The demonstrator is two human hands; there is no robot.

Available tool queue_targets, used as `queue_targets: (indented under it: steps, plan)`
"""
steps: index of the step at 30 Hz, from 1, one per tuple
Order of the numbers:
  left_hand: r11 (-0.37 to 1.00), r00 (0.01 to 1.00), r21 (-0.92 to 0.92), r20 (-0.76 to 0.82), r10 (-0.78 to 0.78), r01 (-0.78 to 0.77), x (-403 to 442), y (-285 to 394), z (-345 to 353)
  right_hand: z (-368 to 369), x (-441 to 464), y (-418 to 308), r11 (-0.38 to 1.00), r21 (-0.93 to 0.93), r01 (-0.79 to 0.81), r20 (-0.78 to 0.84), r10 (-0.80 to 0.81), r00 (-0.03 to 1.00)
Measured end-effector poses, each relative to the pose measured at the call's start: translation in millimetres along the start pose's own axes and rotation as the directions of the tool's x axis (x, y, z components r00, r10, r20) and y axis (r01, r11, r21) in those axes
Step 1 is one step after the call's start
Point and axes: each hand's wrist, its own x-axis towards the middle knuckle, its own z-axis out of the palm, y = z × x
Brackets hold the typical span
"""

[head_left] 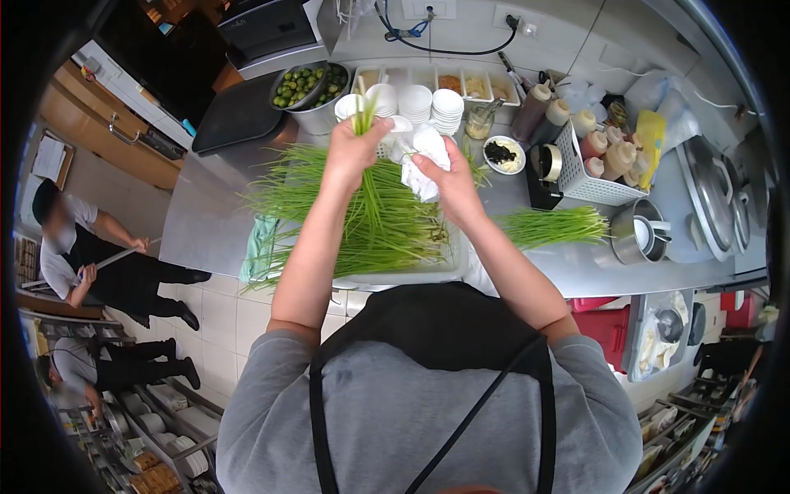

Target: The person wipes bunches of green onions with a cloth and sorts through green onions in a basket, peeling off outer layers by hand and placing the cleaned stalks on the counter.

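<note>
My left hand is closed around a small bunch of long green chives, whose tips stick up above the fist and whose stalks hang down toward me. In my right hand is a crumpled white paper towel or cloth, pinched by thumb and fingers close beside the bunch. Below both hands, a big heap of loose chives fills and overhangs a pale plastic tub. To the right, a sorted bundle of chives lies flat on the steel counter.
Stacked white cups, a bowl of green citrus and condiment tubs line the back. A basket of sauce bottles, metal pots and large lids stand right. A green cloth lies left. Two people work at left.
</note>
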Motion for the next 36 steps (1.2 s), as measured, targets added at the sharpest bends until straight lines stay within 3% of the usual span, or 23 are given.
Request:
queue_targets:
  steps: [2, 6, 8, 12, 13, 14, 15, 17, 21, 22, 23, 24, 26, 27, 28, 30, 31, 34, 36]
  plan:
    - [0.999, 0.999, -0.025, -0.047, 0.024, -0.025, 1.0, 3.7, -4.9, -1.1, -0.7, 1.6, 0.999, 0.030, -0.017, 0.004, 0.017, 1.000]
    - [1.000, 1.000, -0.017, 0.020, -0.001, 0.001, -4.3, -1.6, -3.1, 2.3, 1.0, 4.7, 1.000, 0.026, 0.016, 0.003, -0.016, 1.000]
    - [0.991, 1.000, -0.130, 0.021, -0.011, 0.014, -4.0, -8.1, -2.1, 2.9, 1.0, 3.5, 1.000, 0.007, -0.021, 0.015, 0.021, 1.000]
    - [0.949, 0.985, -0.275, -0.116, 0.126, -0.154, 9.5, 19.8, -37.8, -1.8, -4.3, 2.7, 0.999, 0.033, -0.041, 0.026, 0.040, 0.999]
    - [0.925, 0.980, -0.326, -0.081, 0.180, -0.197, 12.0, 28.1, -50.9, -3.5, -5.9, 1.9, 0.983, 0.130, -0.126, -0.019, 0.130, 0.991]
    - [0.901, 0.968, -0.359, -0.146, 0.205, -0.244, 14.8, 37.5, -59.6, -5.4, -6.9, 0.8, 0.951, 0.230, -0.205, -0.054, 0.222, 0.973]
    - [0.895, 0.967, -0.369, -0.147, 0.209, -0.249, 15.9, 45.8, -68.0, -8.7, -6.9, -2.2, 0.951, 0.231, -0.207, -0.054, 0.225, 0.973]
    - [0.886, 0.965, -0.382, -0.133, 0.228, -0.262, 16.4, 55.3, -80.8, -17.3, -5.3, -9.2, 0.779, 0.489, -0.393, 0.268, 0.295, 0.917]
    - [0.891, 0.957, -0.348, -0.086, 0.279, -0.291, 18.2, 67.5, -100.5, -34.2, 0.0, 7.4, 0.879, 0.298, -0.372, 0.082, 0.365, 0.928]
    - [0.893, 0.950, -0.325, -0.100, 0.294, -0.311, 17.6, 71.2, -101.9, -41.5, 2.6, 10.6, 0.957, -0.157, -0.244, 0.022, 0.250, 0.968]
    - [0.889, 0.941, -0.308, -0.134, 0.312, -0.339, 16.0, 74.7, -102.0, -47.5, 4.7, 14.2, 0.808, -0.584, -0.083, 0.023, 0.119, 0.993]
    - [0.888, 0.933, -0.288, -0.149, 0.329, -0.359, 14.1, 78.2, -101.2, -47.8, 5.7, 11.1, 0.808, -0.583, -0.086, 0.018, 0.119, 0.993]
    - [0.892, 0.937, -0.287, -0.106, 0.333, -0.349, 14.0, 79.6, -100.4, -47.9, 7.3, 3.7, 0.880, -0.463, 0.107, 0.036, -0.102, 0.994]
    - [0.894, 0.939, -0.286, -0.105, 0.328, -0.344, 12.8, 79.6, -97.4, -46.4, 10.0, 1.9, 0.771, -0.591, 0.238, 0.116, -0.211, 0.971]
    - [0.913, 0.944, -0.242, -0.084, 0.318, -0.329, 12.3, 80.1, -91.5, -46.0, 8.2, -1.2, 0.772, -0.591, 0.234, 0.112, -0.209, 0.972]
    - [0.927, 0.948, -0.199, -0.058, 0.313, -0.318, 12.3, 85.9, -78.8, -45.8, 9.7, -13.4, 0.887, -0.447, 0.118, -0.124, -0.192, 0.973]
    - [0.917, 0.947, -0.241, -0.036, 0.320, -0.319, 9.6, 89.6, -72.3, -45.2, 15.0, -18.4, 0.909, -0.371, 0.190, -0.204, -0.279, 0.938]
    - [0.884, 0.932, -0.321, 0.013, 0.362, -0.339, 12.9, 98.2, -55.2, -62.4, 14.3, -37.9, 0.892, -0.373, 0.254, -0.253, -0.362, 0.897]
    - [0.816, 0.870, -0.478, 0.185, 0.457, -0.326, 21.0, 103.1, -39.9, -78.9, 7.6, -50.8, 0.921, -0.281, 0.270, -0.319, -0.355, 0.879]
